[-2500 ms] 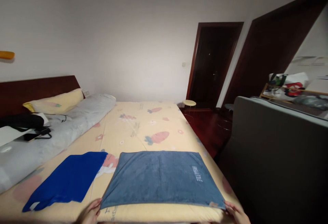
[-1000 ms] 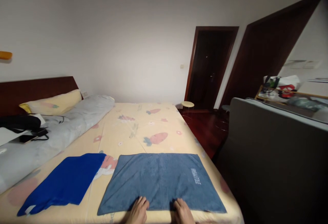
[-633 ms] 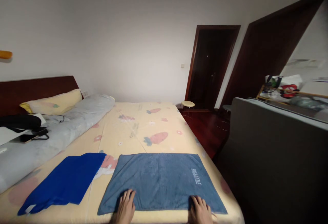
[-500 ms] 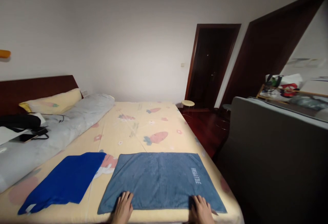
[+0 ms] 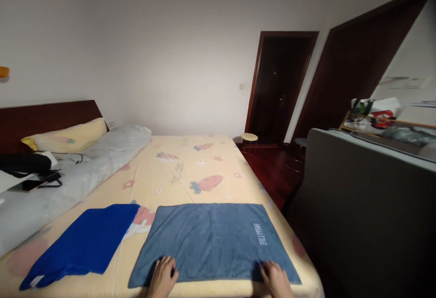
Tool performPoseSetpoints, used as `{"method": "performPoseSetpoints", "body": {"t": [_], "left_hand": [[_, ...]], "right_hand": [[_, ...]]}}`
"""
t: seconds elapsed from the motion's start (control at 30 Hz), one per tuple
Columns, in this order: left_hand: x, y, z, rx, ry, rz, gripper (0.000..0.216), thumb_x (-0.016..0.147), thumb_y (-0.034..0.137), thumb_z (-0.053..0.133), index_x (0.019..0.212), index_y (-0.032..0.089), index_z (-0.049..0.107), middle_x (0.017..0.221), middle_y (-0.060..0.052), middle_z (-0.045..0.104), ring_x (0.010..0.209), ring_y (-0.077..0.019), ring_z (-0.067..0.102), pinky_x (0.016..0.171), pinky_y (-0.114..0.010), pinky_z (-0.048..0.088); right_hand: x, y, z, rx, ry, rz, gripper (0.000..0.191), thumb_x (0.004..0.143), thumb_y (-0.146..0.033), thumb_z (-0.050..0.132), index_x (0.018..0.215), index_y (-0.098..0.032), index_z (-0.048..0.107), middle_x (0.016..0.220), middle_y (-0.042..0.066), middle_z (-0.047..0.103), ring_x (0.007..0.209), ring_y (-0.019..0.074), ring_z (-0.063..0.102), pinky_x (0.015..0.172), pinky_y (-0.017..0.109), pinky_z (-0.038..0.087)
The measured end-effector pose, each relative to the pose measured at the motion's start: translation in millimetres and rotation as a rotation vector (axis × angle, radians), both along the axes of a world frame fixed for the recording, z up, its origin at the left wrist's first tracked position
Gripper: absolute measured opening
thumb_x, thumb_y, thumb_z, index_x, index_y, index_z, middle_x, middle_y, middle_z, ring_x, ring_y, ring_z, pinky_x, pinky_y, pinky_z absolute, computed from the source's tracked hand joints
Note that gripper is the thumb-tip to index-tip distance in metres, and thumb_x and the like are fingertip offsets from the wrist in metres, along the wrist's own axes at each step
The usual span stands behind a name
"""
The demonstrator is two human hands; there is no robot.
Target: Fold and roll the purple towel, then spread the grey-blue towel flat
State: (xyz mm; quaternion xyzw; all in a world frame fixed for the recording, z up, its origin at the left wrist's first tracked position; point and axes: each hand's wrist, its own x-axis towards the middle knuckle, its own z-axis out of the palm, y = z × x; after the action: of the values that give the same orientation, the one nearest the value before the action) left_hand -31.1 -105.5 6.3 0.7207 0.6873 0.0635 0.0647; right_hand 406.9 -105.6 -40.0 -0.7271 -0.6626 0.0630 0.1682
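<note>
A grey-blue towel (image 5: 211, 239) with white lettering near its right side lies spread flat on the bed. My left hand (image 5: 164, 274) is at its near edge, left of the middle, with curled fingers closed on the cloth. Farther right on that same edge, my right hand (image 5: 275, 276) also has its fingers bent in and closed on the towel; its fingertips are partly hidden. A bright blue cloth (image 5: 85, 243) with a small white tag lies flat to the left, apart from both hands.
The bed's yellow carrot-print sheet (image 5: 184, 161) stretches to the far wall. A grey rolled quilt (image 5: 112, 152), a pillow (image 5: 68, 135) and a phone (image 5: 33, 184) are at left. On the right stand a dark grey panel (image 5: 361, 207) and a round stool (image 5: 249, 137).
My fingers, flatter on the towel before, have curled in at its near edge. My right hand has shifted slightly right. The towel lies almost as before.
</note>
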Motion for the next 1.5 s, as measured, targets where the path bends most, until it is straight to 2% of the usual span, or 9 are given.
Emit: {"method": "performPoseSetpoints", "body": {"t": [0.2, 0.33, 0.57, 0.77, 1.0, 1.1, 1.27, 1.4, 1.5], "left_hand": [[24.8, 54.4, 10.7, -0.004, 0.054, 0.022, 0.049, 0.085, 0.010, 0.031, 0.128, 0.023, 0.053, 0.131, -0.006, 0.059, 0.124, -0.0186, 0.050, 0.102, -0.033, 0.036], [26.1, 77.3, -1.0, -0.072, 0.082, 0.005, 0.057, 0.082, 0.004, 0.031, 0.130, 0.023, 0.052, 0.139, -0.007, 0.055, 0.130, -0.0209, 0.045, 0.106, -0.038, 0.033], [11.5, 74.0, -9.5, -0.103, 0.090, -0.064, 0.049, 0.088, 0.010, 0.028, 0.122, 0.029, 0.057, 0.132, -0.003, 0.059, 0.127, -0.0169, 0.047, 0.104, -0.034, 0.032], [0.2, 68.5, -4.6, -0.086, 0.068, -0.088, 0.050, 0.086, 0.010, 0.027, 0.124, 0.028, 0.055, 0.136, -0.004, 0.056, 0.129, -0.0162, 0.044, 0.107, -0.035, 0.029], [57.1, 70.1, 0.7, -0.064, -0.121, -0.245, 0.074, 0.072, 0.010, 0.044, 0.143, 0.025, 0.033, 0.160, -0.001, 0.023, 0.147, -0.0179, 0.017, 0.119, -0.041, 0.017], [74.0, 67.5, -4.4, -0.143, -0.188, -0.268, 0.060, 0.076, 0.022, 0.047, 0.137, 0.025, 0.044, 0.154, -0.004, 0.037, 0.142, -0.0203, 0.029, 0.118, -0.042, 0.020], [71.1, 78.1, 6.5, -0.061, -0.190, -0.238, 0.037, 0.086, 0.030, 0.035, 0.110, 0.025, 0.062, 0.123, -0.006, 0.064, 0.122, -0.0214, 0.051, 0.114, -0.043, 0.026], [86.3, 120.0, 20.9, -0.052, -0.173, -0.240, 0.047, 0.085, 0.023, 0.030, 0.125, 0.020, 0.056, 0.138, -0.007, 0.056, 0.131, -0.0193, 0.044, 0.115, -0.037, 0.027], [110.0, 157.5, 16.5, -0.114, -0.157, -0.245, 0.065, 0.080, 0.021, 0.034, 0.144, 0.016, 0.032, 0.158, -0.004, 0.030, 0.145, -0.0169, 0.022, 0.118, -0.034, 0.021]], "right_hand": [[-33.5, 52.8, 17.1, 0.011, 0.036, 0.073, 0.039, 0.086, -0.026, 0.034, 0.115, -0.023, 0.060, 0.110, 0.008, 0.070, 0.097, 0.0184, 0.066, 0.082, 0.029, 0.048], [-55.3, 75.6, 10.0, -0.005, 0.015, 0.080, 0.042, 0.080, -0.018, 0.041, 0.117, -0.023, 0.060, 0.111, 0.010, 0.070, 0.098, 0.0199, 0.066, 0.080, 0.029, 0.048], [-60.0, 66.0, 1.6, 0.018, -0.010, 0.098, 0.037, 0.087, -0.020, 0.030, 0.103, -0.024, 0.064, 0.098, 0.007, 0.070, 0.093, 0.0205, 0.064, 0.081, 0.031, 0.046], [-50.2, 61.2, 9.7, 0.074, -0.014, 0.131, 0.033, 0.088, -0.027, 0.035, 0.103, -0.023, 0.065, 0.106, 0.010, 0.066, 0.099, 0.0235, 0.059, 0.087, 0.035, 0.044], [-96.4, 70.3, 34.0, -0.012, 0.090, 0.312, 0.050, 0.091, -0.048, 0.036, 0.138, -0.033, 0.042, 0.150, 0.006, 0.041, 0.135, 0.0260, 0.038, 0.109, 0.049, 0.030], [-116.5, 64.9, 39.8, -0.102, 0.145, 0.370, 0.051, 0.091, -0.057, 0.032, 0.131, -0.031, 0.052, 0.146, 0.007, 0.047, 0.135, 0.0263, 0.040, 0.110, 0.051, 0.029], [-112.7, 81.9, 48.3, -0.011, 0.190, 0.317, 0.051, 0.095, -0.051, 0.023, 0.100, -0.028, 0.068, 0.120, 0.005, 0.067, 0.113, 0.0218, 0.057, 0.103, 0.045, 0.036], [-117.1, 131.8, 47.1, -0.082, 0.221, 0.302, 0.053, 0.093, -0.054, 0.027, 0.132, -0.026, 0.050, 0.146, 0.008, 0.047, 0.133, 0.0223, 0.043, 0.110, 0.047, 0.032], [-135.1, 166.1, 39.7, -0.157, 0.214, 0.288, 0.062, 0.092, -0.054, 0.027, 0.146, -0.023, 0.029, 0.156, 0.008, 0.027, 0.144, 0.0218, 0.025, 0.114, 0.048, 0.027]]}}
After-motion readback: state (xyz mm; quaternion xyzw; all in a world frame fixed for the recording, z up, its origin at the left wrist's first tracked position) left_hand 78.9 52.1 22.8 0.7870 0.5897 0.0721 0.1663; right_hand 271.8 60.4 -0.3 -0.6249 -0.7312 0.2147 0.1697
